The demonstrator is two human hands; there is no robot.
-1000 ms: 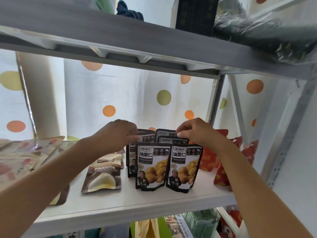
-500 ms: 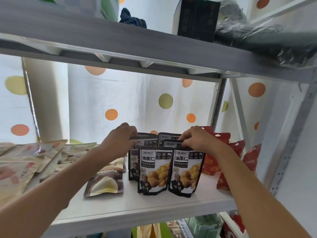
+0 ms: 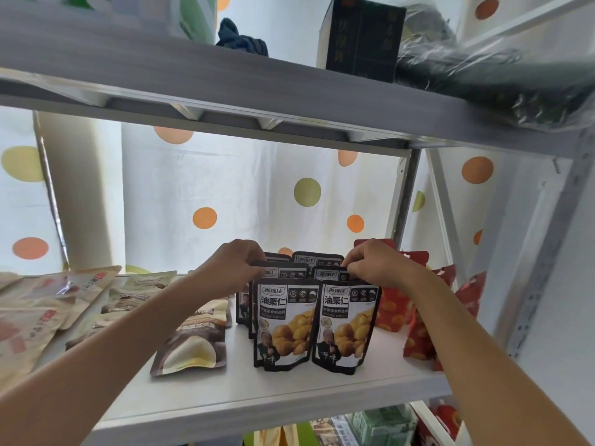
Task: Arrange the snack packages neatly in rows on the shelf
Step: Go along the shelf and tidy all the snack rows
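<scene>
Several black chestnut packages (image 3: 286, 323) stand upright in two rows on the white shelf (image 3: 244, 394), right of its middle. My left hand (image 3: 236, 267) pinches the top edge of a black package in the left row, behind the front one. My right hand (image 3: 375, 265) pinches the top edge of a black package in the right row. Red packages (image 3: 394, 304) stand to the right of the black ones. A brown package (image 3: 193, 346) lies flat to the left, and beige packages (image 3: 48, 300) lie scattered at the far left.
The shelf above (image 3: 225, 78) hangs low over my hands and holds a dark box (image 3: 363, 37) and plastic-wrapped items. A metal upright (image 3: 404, 201) stands behind the red packages. A dotted curtain (image 3: 225, 201) forms the back. More packages show on the shelf below (image 3: 376, 426).
The view has tilted upward, so shelf and hands sit lower in the picture. Both hands stay at the tops of the black packages, with only small shifts of the fingers.
</scene>
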